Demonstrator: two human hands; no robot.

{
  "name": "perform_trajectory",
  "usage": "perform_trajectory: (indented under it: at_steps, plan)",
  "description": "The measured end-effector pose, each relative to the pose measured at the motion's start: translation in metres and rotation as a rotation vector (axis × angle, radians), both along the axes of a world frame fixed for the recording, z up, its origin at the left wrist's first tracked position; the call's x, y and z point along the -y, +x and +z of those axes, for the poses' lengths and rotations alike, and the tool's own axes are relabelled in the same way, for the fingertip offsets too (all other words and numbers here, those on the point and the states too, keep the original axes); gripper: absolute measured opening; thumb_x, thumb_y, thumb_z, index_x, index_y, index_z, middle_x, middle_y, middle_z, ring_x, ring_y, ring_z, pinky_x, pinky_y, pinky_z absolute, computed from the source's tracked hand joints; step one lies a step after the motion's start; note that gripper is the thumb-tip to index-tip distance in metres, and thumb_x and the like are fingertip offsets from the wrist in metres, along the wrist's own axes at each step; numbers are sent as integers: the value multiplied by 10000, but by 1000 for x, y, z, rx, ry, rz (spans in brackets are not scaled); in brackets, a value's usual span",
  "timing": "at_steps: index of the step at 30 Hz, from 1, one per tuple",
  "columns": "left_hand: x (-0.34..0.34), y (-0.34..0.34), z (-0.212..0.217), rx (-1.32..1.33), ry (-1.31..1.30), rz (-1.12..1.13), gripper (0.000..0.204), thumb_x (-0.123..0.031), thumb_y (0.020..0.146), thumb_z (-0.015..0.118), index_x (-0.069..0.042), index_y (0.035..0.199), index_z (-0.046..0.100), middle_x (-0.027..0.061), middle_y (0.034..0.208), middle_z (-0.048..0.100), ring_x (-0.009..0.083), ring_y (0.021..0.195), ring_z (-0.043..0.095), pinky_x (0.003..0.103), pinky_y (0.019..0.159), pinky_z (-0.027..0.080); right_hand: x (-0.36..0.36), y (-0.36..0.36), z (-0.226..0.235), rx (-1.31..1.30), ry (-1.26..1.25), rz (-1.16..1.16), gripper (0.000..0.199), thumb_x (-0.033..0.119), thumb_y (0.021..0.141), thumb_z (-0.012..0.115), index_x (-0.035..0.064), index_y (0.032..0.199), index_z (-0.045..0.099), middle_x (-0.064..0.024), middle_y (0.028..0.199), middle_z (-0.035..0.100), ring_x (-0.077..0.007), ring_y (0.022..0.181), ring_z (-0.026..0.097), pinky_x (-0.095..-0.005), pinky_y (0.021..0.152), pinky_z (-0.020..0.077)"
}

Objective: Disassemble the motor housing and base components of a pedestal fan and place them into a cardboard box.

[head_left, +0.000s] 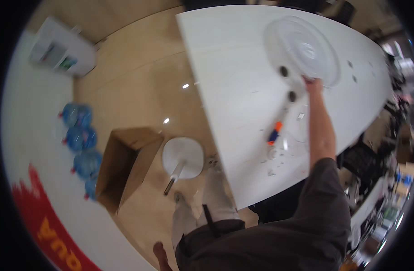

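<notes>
My right arm reaches far over the white table, and my right hand [313,85] closes on the near rim of a round white fan grille [290,43]. Motion blurs the grille. Two small dark round pieces [283,71] sit left of that hand. Nearer to me lies an orange and dark blue screwdriver [274,133], beside a small white round part [273,154] and several tiny pieces. My left hand [159,249] hangs low at the lower left, over the floor; its fingers are too unclear to read. On the floor stands a white base with a pole [183,158].
The white table [234,90] has its left edge beside my legs. An open cardboard box [146,156] stands on the floor to the left, next to several blue water bottles [85,163]. A white appliance [62,47] is at the far left. A dark chair [363,158] is at the right.
</notes>
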State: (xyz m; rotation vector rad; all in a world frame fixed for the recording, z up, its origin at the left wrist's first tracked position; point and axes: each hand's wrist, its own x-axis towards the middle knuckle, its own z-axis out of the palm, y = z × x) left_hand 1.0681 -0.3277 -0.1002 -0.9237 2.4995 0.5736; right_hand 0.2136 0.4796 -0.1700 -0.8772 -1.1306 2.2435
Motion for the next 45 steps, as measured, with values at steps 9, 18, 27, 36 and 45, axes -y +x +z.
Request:
perform_trajectory:
  at_steps: [9,18,27,36,45]
  plan:
    - [-33,-9,24,-60,119,855,340,-272,915,637,17,1090,670,181,1012,711,270,971,683,352,867,516,-14,38,103,206,179,-95,472,-118,750,492,-188,1214,435,-361,1285,426,-600,1013,494,-697,744,571]
    - [36,82,-34,-174,289,922,303,-248,906,658,12,1058,681,165,1001,714,256,958,680,340,859,517,140,184,263,227,551,46,336,-16,788,515,-237,1027,431,-337,1068,562,-476,796,654,-550,660,629]
    - [195,181,-110,-315,426,1026,340,-275,924,633,13,1099,675,161,1029,711,255,991,664,346,887,504,385,271,426,-75,1068,808,306,172,909,630,-92,1056,579,-143,890,636,-253,800,683,-413,633,617]
    - [223,197,-86,-506,462,1209,376,-278,937,624,38,1138,650,148,1029,699,218,983,645,323,886,492,790,335,407,-128,1169,1260,294,217,948,584,-56,1050,614,-77,785,609,-161,673,618,-319,496,555]
    - [338,18,11,-1003,418,980,628,-267,922,683,28,1402,404,203,1367,503,256,1253,513,362,1048,411,988,424,340,-559,1644,1272,258,123,959,585,16,1190,625,-112,765,668,-163,555,624,-307,562,537]
